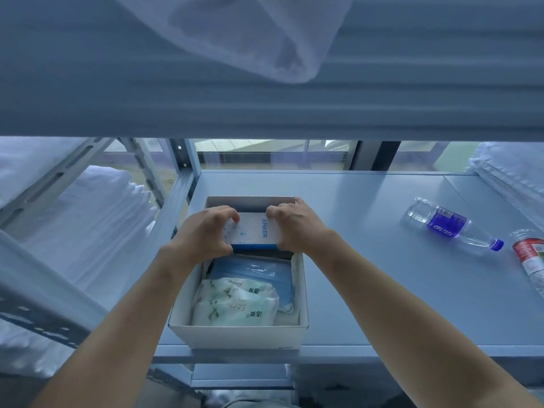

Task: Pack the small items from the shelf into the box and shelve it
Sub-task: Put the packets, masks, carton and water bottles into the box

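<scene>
An open white cardboard box (239, 337) sits at the front left of the grey shelf (382, 278). Over its far half I hold a small white and blue Anker box (253, 231), with my left hand (203, 234) gripping its left end and my right hand (294, 225) gripping its right end. Inside the white box lie a pale green tissue pack (235, 301) at the front and a blue plastic packet (250, 267) behind it. What lies under the Anker box is hidden.
A clear water bottle with a blue label (450, 225) lies on the shelf to the right, and a red-labelled bottle (530, 254) lies at the right edge. White folded linen (82, 219) fills the left rack. The upper shelf (265, 69) hangs low overhead.
</scene>
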The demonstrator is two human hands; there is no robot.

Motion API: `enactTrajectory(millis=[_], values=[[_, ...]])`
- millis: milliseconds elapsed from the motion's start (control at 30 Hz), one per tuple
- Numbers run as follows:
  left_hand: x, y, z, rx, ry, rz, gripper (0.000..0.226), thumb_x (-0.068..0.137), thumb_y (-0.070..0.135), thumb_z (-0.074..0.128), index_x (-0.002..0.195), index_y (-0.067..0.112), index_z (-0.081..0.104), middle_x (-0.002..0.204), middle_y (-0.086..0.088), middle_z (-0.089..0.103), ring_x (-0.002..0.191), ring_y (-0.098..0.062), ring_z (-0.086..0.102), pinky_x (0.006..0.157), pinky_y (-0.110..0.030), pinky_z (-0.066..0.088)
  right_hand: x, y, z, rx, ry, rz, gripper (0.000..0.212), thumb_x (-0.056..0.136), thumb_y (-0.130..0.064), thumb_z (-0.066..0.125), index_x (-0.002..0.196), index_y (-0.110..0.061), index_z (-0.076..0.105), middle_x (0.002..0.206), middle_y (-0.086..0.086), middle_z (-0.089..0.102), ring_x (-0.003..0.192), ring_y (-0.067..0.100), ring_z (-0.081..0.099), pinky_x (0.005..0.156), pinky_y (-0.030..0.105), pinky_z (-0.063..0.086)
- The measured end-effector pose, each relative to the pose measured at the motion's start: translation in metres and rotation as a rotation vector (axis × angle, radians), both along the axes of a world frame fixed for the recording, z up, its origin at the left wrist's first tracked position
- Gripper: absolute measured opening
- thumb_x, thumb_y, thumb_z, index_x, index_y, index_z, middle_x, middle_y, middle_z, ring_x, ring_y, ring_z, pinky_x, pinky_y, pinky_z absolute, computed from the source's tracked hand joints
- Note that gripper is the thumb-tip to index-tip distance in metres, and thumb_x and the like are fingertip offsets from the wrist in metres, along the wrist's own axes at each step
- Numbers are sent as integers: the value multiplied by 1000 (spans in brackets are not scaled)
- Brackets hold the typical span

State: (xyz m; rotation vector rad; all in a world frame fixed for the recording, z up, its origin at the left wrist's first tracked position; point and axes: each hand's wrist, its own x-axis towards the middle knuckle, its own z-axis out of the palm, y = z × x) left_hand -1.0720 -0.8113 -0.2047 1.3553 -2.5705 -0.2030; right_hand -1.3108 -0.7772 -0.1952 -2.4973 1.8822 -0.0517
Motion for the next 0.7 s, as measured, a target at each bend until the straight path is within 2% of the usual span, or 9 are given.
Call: enactTrajectory(millis=[100, 200, 333, 400, 433, 500, 533, 600, 700], values=[[-5, -4, -3, -28, -56, 21, 56, 64, 29, 79, 116, 30, 60, 112, 15, 64, 96, -16, 61, 69, -26, 45, 3, -8, -1, 28, 41, 0, 38, 70, -15, 69, 105, -17, 53, 86, 1, 62, 84, 23, 58, 118, 45, 28], [-8, -5, -10, -71, -140, 48, 54, 69, 27, 75, 121, 32, 63, 109, 11, 68, 98, -20, 62, 71, -25, 39, 5, -11, -7, 54, 74, -19, 29, 72, -15, 69, 99, -18, 59, 86, 0, 64, 91, 22, 61, 126, 48, 11], [-10, -8, -15, -57, -163, 112, 43, 74, 22, 73, 115, 35, 72, 103, 12, 74, 97, -21, 63, 73, -26, 40, 5, -15, -9, 79, 125, -40, 12, 78, -13, 71, 88, -20, 69, 93, -1, 65, 100, 19, 60, 127, 50, 7], [-12, -8, -14, -51, -185, 128, 41, 75, 21, 75, 113, 36, 73, 106, 12, 74, 99, -21, 63, 76, -28, 44, 4, -17, -10, 86, 121, -45, 14, 77, -19, 77, 90, -22, 72, 98, -1, 64, 101, 17, 60, 125, 46, 13], [-13, -7, -14, -49, -192, 138, 40, 76, 21, 76, 113, 36, 74, 106, 12, 74, 98, -21, 63, 79, -29, 46, 3, -17, -10, 95, 100, -52, 19, 76, -21, 80, 94, -21, 73, 101, -2, 65, 101, 17, 60, 122, 42, 22], [-15, -5, -13, -47, -194, 153, 39, 76, 21, 77, 112, 35, 74, 106, 10, 75, 97, -21, 62, 83, -30, 50, 0, -16, -11, 123, 24, -92, 32, 73, -16, 83, 105, -21, 76, 110, -1, 66, 102, 19, 62, 104, 33, 47], [-16, -4, -12, -44, -193, 156, 38, 76, 21, 77, 112, 35, 75, 106, 10, 75, 97, -21, 62, 84, -31, 50, -3, -15, -12, 132, -5, -107, 36, 73, -13, 82, 108, -20, 76, 112, -1, 66, 103, 21, 63, 94, 32, 53], [-20, -2, -10, -36, -192, 158, 38, 77, 22, 77, 112, 34, 75, 105, 9, 75, 98, -21, 62, 86, -32, 51, -9, -12, -11, 132, -22, -114, 37, 73, -11, 80, 109, -20, 76, 113, -1, 65, 103, 22, 63, 87, 31, 56], [-35, 5, -9, -30, -183, 161, 38, 76, 22, 77, 113, 33, 75, 105, 7, 75, 98, -23, 63, 88, -33, 52, -22, -6, -9, 133, -21, -125, 37, 73, -10, 78, 108, -20, 76, 111, -2, 64, 102, 22, 62, 85, 32, 56]])
